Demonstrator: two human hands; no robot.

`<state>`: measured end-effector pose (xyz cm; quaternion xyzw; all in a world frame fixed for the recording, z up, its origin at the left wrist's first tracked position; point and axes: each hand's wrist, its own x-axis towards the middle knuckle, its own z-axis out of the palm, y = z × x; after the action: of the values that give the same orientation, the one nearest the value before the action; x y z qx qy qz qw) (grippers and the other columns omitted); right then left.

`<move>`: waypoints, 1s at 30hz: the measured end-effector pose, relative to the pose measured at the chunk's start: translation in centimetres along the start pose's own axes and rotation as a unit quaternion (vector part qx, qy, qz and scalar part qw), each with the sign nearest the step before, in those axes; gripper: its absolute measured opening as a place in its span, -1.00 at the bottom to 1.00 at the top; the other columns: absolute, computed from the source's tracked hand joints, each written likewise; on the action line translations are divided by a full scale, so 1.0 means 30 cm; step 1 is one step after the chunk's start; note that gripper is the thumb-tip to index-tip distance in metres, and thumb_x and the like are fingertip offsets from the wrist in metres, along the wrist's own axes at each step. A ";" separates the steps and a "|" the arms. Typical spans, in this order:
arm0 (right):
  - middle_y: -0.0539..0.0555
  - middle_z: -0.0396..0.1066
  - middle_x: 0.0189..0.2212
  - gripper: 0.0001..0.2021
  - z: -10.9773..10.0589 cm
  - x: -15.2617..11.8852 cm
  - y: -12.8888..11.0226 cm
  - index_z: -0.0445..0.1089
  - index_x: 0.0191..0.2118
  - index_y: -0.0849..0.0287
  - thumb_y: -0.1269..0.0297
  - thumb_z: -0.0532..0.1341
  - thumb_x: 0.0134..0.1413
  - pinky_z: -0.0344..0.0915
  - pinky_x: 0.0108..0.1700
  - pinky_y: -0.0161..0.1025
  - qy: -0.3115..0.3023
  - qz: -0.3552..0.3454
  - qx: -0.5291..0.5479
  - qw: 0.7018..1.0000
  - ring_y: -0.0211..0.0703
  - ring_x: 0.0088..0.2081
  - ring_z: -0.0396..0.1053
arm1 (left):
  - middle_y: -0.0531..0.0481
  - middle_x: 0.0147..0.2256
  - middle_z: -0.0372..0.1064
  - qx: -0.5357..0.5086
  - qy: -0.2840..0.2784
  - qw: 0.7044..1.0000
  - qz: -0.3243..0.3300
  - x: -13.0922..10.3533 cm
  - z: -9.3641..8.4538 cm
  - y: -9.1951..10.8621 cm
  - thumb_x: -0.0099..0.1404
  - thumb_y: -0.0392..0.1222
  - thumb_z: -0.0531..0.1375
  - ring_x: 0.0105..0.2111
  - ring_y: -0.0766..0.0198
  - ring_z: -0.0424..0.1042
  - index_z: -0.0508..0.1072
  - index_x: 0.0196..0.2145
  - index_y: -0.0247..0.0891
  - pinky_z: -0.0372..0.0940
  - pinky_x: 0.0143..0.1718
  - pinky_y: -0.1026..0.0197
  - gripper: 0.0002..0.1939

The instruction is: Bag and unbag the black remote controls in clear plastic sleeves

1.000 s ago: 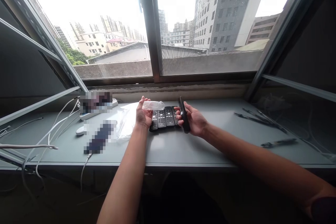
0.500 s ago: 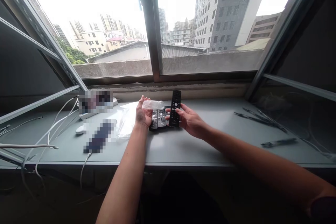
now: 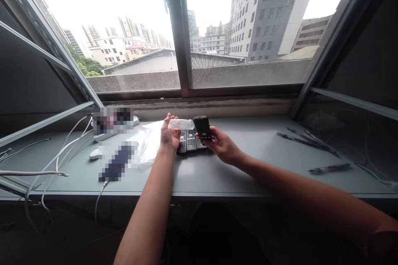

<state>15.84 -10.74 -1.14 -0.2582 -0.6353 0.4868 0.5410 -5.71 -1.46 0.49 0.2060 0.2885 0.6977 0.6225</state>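
Observation:
My right hand (image 3: 224, 145) is closed on a black remote control (image 3: 202, 126), whose body looks foreshortened, tipped in the air above the desk. To its left, my left hand (image 3: 169, 136) has its fingers curled around a translucent plastic sleeve (image 3: 181, 124) that sticks out toward the remote. Beneath both hands several more black remotes (image 3: 191, 143) lie side by side on the desk, partly covered by the sleeve and the held remote. Clear plastic bags (image 3: 149, 145) lie flat just left of my left wrist.
On the grey desk (image 3: 236, 180), a blurred-out phone-like object (image 3: 117, 163) with a cable lies at left, near a white mouse-like object (image 3: 94, 154) and a power strip (image 3: 135, 121). Several pens (image 3: 329, 168) are at right. A window frame (image 3: 182, 49) rises behind.
My right hand has tilted the remote from nearly upright, buttons facing me, to a foreshortened angle, shifting it slightly left toward the sleeve. My left hand stays in place.

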 end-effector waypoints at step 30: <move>0.24 0.62 0.05 -0.59 -0.019 0.023 0.002 0.58 -0.02 0.22 0.12 0.60 0.11 0.70 -0.06 -0.09 0.007 0.151 0.179 0.972 0.00 -0.10 0.67 | -0.04 -0.19 0.52 0.008 0.004 1.000 0.007 0.008 -0.006 -0.006 0.42 -0.06 0.42 -0.47 0.42 0.50 0.52 -0.12 -0.29 0.36 -0.60 0.40 -0.73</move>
<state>16.19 -9.94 -0.93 -0.2533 -0.4876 0.6673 0.5027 -5.73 -1.22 0.22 0.2101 0.2952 0.7003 0.6150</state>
